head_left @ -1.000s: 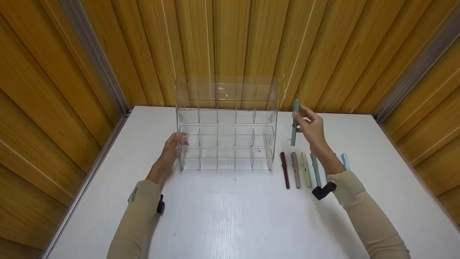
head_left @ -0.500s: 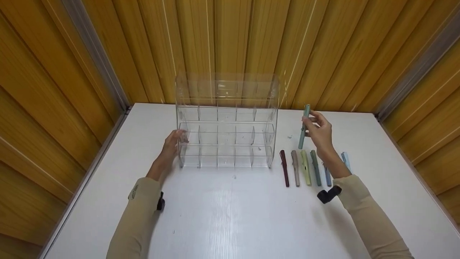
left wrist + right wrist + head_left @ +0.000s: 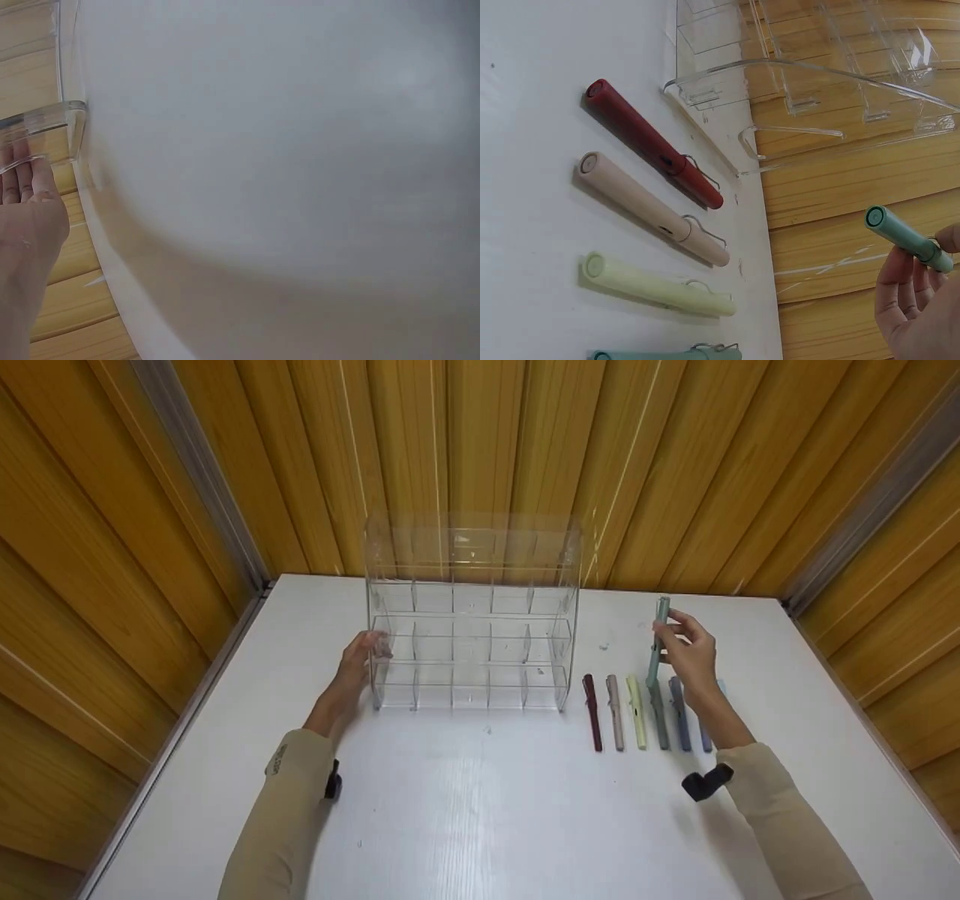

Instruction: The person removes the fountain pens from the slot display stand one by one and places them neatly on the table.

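My right hand (image 3: 691, 656) pinches a light green pen (image 3: 662, 613) near its upper part, holding it tilted close to upright. In the head view its lower end overlaps the top of a darker green pen (image 3: 659, 720) in a row on the table. The right wrist view shows the held pen's round end (image 3: 875, 217) out in front of the fingers. My left hand (image 3: 351, 671) grips the left side of a clear plastic tiered rack (image 3: 471, 664). Through the clear panel (image 3: 75, 124) its fingers show in the left wrist view.
Right of the rack lie a dark red pen (image 3: 593, 712), a beige pen (image 3: 616, 712), a pale yellow-green pen (image 3: 637, 712) and a blue pen (image 3: 681, 716). More bluish pens are partly hidden by my right wrist. A wood-look wall (image 3: 480, 435) stands behind the white table (image 3: 450, 810).
My right hand has moved right and toward me with the light green pen, from beside the rack to over the pen row. My left hand has stayed at the rack's side.
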Tool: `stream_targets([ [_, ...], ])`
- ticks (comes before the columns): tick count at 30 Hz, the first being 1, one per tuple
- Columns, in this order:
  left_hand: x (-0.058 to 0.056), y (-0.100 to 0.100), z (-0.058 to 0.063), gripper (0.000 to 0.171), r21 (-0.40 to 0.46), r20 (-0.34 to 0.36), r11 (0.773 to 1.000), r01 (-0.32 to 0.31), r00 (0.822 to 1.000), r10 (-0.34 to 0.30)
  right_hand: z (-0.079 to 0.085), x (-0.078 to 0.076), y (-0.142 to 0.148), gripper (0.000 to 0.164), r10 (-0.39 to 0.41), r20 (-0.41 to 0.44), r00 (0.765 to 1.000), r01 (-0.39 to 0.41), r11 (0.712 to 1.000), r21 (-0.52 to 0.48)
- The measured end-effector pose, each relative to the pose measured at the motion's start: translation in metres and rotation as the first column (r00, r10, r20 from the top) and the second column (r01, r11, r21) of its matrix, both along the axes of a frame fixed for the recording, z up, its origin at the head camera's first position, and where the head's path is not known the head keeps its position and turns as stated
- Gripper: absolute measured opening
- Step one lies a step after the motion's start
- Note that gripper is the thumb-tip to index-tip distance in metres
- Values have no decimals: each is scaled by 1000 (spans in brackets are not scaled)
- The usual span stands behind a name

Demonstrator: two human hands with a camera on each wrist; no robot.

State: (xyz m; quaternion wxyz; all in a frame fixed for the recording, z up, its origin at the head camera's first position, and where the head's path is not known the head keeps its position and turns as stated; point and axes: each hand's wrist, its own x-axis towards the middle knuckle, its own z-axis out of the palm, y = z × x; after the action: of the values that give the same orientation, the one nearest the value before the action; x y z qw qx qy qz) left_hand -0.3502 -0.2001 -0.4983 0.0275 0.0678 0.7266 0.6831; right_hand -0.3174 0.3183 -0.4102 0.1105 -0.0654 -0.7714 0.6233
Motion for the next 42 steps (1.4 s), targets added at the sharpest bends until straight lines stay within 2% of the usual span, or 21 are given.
stream_targets([
  [4, 3, -1, 0, 68, -8, 9, 1000, -9, 1000, 9, -8, 1, 10, 52, -11, 4, 1000, 11, 999, 42],
  [7, 5, -3, 0, 71, -16, 15, 1000, -16, 1000, 16, -20, -3, 22, 54, -18, 0, 1000, 18, 997, 74],
  [16, 6, -5, -2, 75, -34, -5, 999, -28, 1000, 28, -27, 6, 44, 59, -43, 67, 997, 34, 990, 136],
  [22, 3, -5, -1, 71, -5, -24, 1000, -20, 1000, 20, -30, 9, 61, 61, -45, 72, 996, 35, 990, 134],
  [30, 3, -7, 1, 84, -67, 55, 998, -19, 998, 23, -38, 10, 79, 60, -100, 80, 992, 87, 984, 156],
  [42, 1, -5, 1, 78, -76, 38, 996, -42, 998, 45, -50, 14, 106, 61, -164, 157, 974, 132, 971, 199],
])
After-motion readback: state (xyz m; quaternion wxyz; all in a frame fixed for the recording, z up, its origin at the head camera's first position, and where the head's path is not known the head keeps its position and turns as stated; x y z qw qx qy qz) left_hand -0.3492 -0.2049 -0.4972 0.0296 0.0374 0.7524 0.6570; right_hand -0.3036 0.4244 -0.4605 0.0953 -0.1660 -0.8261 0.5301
